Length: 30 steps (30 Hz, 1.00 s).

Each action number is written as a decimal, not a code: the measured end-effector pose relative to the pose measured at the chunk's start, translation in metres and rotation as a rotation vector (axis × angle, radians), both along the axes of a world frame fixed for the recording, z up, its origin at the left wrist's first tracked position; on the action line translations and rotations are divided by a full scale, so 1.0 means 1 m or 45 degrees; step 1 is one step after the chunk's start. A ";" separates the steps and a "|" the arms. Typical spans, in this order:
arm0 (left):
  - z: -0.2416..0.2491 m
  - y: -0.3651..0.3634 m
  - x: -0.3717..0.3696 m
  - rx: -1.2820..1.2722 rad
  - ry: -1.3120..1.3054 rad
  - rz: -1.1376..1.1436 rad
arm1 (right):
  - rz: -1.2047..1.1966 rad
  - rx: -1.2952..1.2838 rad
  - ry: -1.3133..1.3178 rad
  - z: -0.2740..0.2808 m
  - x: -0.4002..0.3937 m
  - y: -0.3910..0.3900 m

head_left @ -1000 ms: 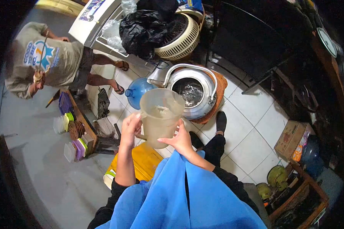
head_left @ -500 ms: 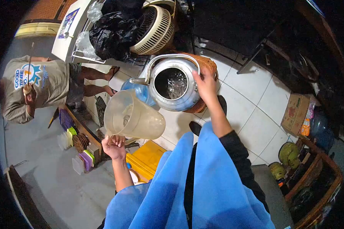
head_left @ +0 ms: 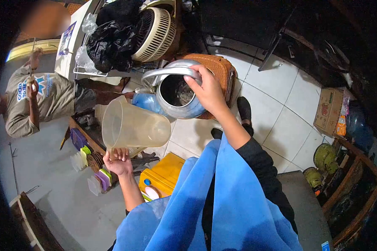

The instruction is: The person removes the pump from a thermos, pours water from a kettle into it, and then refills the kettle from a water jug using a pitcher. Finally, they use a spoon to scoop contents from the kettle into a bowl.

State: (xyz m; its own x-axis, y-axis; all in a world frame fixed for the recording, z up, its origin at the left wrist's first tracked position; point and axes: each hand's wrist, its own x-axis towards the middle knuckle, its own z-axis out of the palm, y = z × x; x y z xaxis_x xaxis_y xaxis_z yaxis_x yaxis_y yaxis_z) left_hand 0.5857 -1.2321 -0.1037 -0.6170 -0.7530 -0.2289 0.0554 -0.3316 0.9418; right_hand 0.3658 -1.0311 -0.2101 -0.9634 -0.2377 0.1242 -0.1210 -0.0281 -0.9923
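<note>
My right hand (head_left: 206, 90) is closed around the arched handle of a metal kettle (head_left: 184, 111). The kettle's top is open, without a lid, and its dark inside shows. It stands over a brown woven stool (head_left: 215, 67); whether it touches the stool is hard to tell. My left hand (head_left: 119, 162) grips the handle of a translucent plastic pitcher (head_left: 134, 125), which is tilted on its side with its mouth toward the upper left. The pitcher is just left of and below the kettle, near its spout. It looks empty.
A blue water bottle (head_left: 144, 101) lies behind the pitcher. A yellow box (head_left: 169, 169) is by my left forearm. Another person (head_left: 46, 94) stands at the left. A fan (head_left: 157, 35) and a black bag (head_left: 109, 46) are at the top, a cardboard box (head_left: 327, 109) at the right.
My right hand has moved from the kettle's side onto its handle, which now lies further over the opening. The pitcher, still in my left hand, appears slightly further left.
</note>
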 end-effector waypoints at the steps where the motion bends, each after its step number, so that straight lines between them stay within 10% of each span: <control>1: 0.000 0.000 0.000 0.008 0.018 -0.034 | 0.018 0.007 0.003 0.004 -0.001 0.001; 30: 0.010 0.013 0.008 0.084 0.121 0.143 | 0.049 0.264 -0.180 0.004 -0.008 -0.011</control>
